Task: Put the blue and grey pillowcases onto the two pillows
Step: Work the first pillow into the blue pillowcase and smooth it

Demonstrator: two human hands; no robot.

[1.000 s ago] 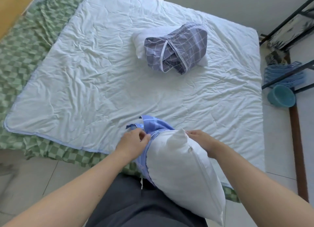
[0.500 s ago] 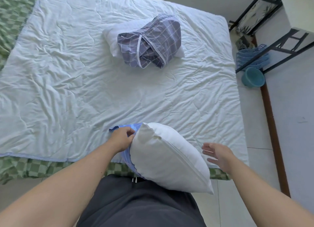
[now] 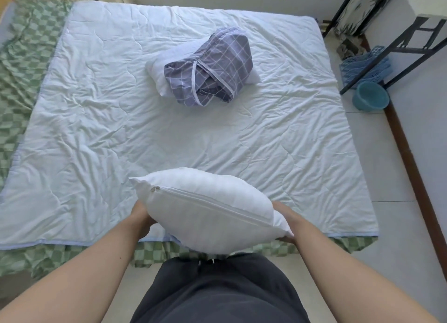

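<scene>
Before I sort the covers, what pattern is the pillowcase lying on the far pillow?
Grey with a white check, on the pillowcase, in the head view.

Fingers of both hands hidden under near pillow [image 3: 208, 209]; far pillow [image 3: 162, 73] mostly covered by grey pillowcase [image 3: 212, 66].

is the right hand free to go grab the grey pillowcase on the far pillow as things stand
Probably not yet. The right hand and left hand hold the near pillow between them. The grey pillowcase lies well across the bed on the far pillow, nothing blocking it.
</scene>
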